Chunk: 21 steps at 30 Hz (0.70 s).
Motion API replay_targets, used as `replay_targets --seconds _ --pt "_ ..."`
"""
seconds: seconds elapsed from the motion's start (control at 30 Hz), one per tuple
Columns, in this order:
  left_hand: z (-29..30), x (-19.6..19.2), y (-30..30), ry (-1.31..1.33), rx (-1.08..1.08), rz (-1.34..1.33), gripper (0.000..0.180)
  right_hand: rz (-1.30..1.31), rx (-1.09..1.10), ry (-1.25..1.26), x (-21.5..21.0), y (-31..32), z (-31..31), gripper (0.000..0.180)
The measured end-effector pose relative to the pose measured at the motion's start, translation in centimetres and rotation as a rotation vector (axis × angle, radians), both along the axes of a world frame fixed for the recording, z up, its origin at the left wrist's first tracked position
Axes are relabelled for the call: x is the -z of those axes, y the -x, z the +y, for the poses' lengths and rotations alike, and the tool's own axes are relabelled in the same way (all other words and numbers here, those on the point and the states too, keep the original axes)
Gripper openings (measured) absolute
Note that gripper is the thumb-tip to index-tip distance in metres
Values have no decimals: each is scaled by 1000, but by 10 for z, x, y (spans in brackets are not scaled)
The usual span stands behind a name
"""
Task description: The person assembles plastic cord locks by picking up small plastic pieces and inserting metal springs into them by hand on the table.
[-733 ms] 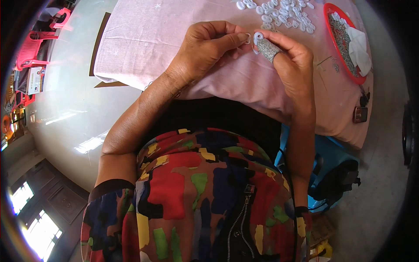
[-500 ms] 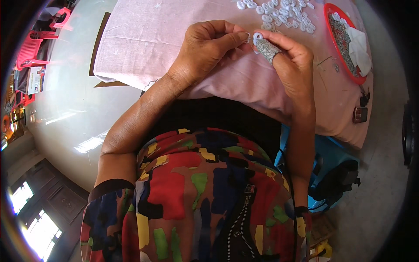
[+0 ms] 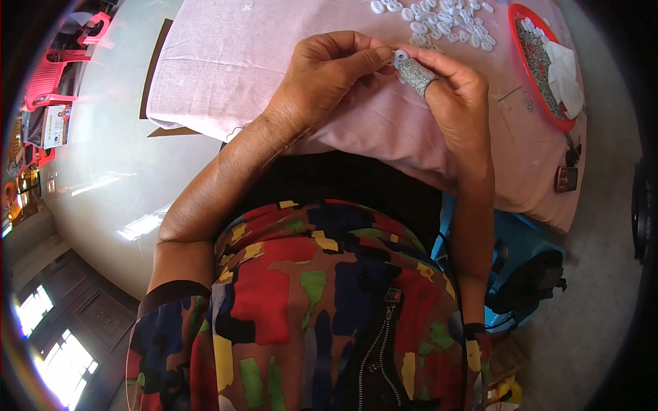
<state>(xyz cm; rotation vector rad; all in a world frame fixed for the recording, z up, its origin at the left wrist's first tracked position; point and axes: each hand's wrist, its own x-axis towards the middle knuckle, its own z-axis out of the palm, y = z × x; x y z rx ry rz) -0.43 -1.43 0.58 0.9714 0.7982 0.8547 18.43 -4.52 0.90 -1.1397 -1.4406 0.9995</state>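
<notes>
So both hands are up over the pale pink cloth-covered table (image 3: 226,61), meeting near its far middle. The left hand (image 3: 322,82) has its fingertips pinched together on a small white round plastic button (image 3: 399,57), held just above the cloth. The right hand (image 3: 456,103) comes in from the other side, and its index finger is wrapped in a grey sparkly fabric finger guard (image 3: 417,72) that touches the same button, so the button is gripped between the two hands. Can't tell if there's a needle or thread in there, too small to see.

Just beyond the hands, further back on the pink table, there's a loose heap of more small white buttons (image 3: 445,20). Off to the right side of the table sits a red round plastic tray (image 3: 548,113) with a folded white cloth (image 3: 565,75) and some greyish bits in it. Near the table's right edge, close to the tray, lies a small dark reddish object (image 3: 566,178), can't make out what it is.
</notes>
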Motion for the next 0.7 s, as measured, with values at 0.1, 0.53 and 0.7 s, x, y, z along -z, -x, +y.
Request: replay_targets --seconds 0.1,0.53,0.7 --pt "-3 2 -2 -3 -26 0 16 10 19 10 2 -1 1 27" --pt "0 6 -1 -65 -39 -3 17 8 13 -28 2 0 0 25" --pt "-2 8 -3 -48 -64 -12 17 -25 19 -26 0 2 0 25"
